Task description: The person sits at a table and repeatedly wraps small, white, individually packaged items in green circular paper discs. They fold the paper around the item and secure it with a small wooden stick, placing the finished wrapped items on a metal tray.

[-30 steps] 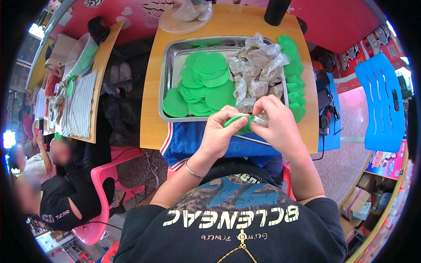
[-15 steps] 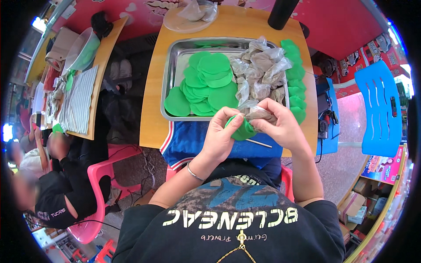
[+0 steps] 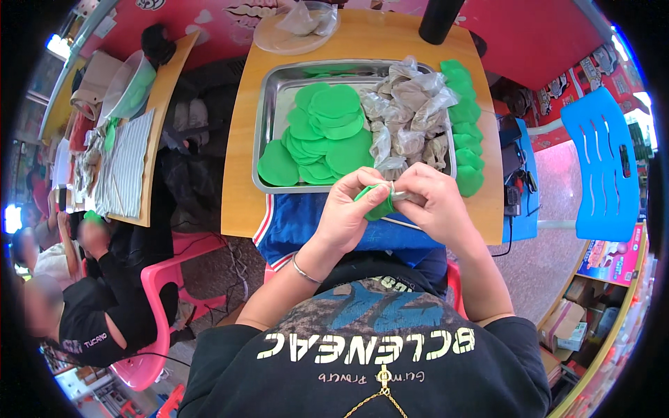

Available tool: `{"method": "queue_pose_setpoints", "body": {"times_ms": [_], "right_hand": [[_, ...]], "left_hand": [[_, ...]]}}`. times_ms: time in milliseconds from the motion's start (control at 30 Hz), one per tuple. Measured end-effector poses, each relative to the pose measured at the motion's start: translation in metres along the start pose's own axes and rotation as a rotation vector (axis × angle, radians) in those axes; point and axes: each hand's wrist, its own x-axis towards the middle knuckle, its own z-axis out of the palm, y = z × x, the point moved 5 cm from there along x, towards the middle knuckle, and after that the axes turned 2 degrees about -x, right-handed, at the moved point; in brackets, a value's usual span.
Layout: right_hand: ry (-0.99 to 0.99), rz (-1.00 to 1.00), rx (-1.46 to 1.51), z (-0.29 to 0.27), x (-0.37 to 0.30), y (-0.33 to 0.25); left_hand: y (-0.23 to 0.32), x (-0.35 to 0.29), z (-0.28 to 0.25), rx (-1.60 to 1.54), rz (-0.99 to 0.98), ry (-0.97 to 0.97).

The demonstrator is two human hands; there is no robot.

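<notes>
My left hand point(image 3: 346, 212) is closed around a soft green disc point(image 3: 380, 209), which is folded between its thumb and fingers. My right hand point(image 3: 437, 209) meets it from the other side, fingers pinched on a small greyish thing mostly hidden by them. Both hands are just over the near rim of a metal tray point(image 3: 260, 124). In the tray's left half lie several overlapping flat green discs point(image 3: 313, 143). Clear plastic bags point(image 3: 411, 115) with grey-brown contents fill the right half. A thin pale stick point(image 3: 408, 221) shows beneath my hands.
A column of green pieces point(image 3: 465, 129) lies along the tray's right side. Blue cloth point(image 3: 293, 226) covers the near table edge. A clear lid-like dish point(image 3: 268, 35) and a dark cylinder point(image 3: 437, 24) stand at the back. Another person point(image 3: 90, 299) sits at the left; a blue chair point(image 3: 596, 164) is at the right.
My right fingers have drawn in closer to the left ones and curled tighter beside the green disc. The whole view has shifted slightly.
</notes>
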Motion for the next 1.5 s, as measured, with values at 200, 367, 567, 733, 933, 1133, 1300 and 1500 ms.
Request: {"method": "queue_pose_setpoints", "body": {"times_ms": [200,367,567,733,933,1133,1300,1500], "right_hand": [[-0.044,-0.077,0.128,0.003,-0.004,0.000],[0.050,-0.089,-0.060,0.006,-0.004,-0.003],[0.112,0.253,-0.017,0.009,-0.001,0.007],[0.005,0.164,0.608,0.014,-0.001,0.019],[-0.025,0.203,0.742,0.016,-0.006,0.021],[-0.004,0.200,0.751,0.015,-0.005,0.017],[0.090,0.189,0.686,0.015,-0.007,0.023],[0.292,0.152,0.434,0.022,-0.013,0.034]], "left_hand": [[0.002,0.001,-0.002,0.087,-0.009,0.012],[0.000,0.000,0.001,0.249,0.029,-0.028],[0.004,0.003,0.004,0.339,0.039,-0.072],[-0.001,0.001,-0.007,-0.038,-0.140,0.230],[-0.004,0.001,-0.010,-0.167,-0.183,0.239],[0.000,0.000,-0.010,-0.187,-0.207,0.191],[0.002,-0.002,-0.004,-0.147,-0.201,0.151],[-0.010,-0.015,-0.006,0.035,-0.183,0.165]]}}
